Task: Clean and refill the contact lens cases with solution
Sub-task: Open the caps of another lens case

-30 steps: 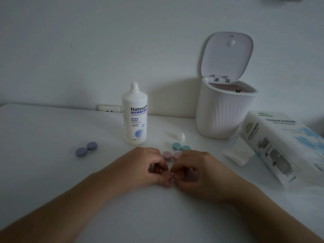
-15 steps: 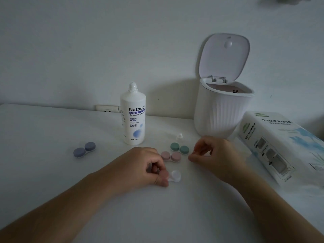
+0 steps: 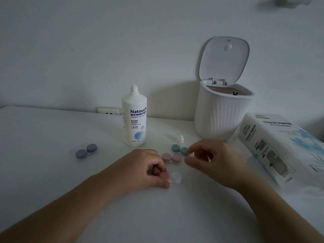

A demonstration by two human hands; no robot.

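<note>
While the bottle (image 3: 134,118) reads "Natouch", the left hand (image 3: 143,170) pinches a clear case (image 3: 175,178) low on the surface (image 3: 43,172). The right hand (image 3: 215,163) hovers, fingers loosely curled, over the pink case (image 3: 171,158).

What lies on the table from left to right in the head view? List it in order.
purple case → bottle → pink case → bin → tissue box. The green case, small cap and both hands overlap these across the middle, so they are left out.
</note>
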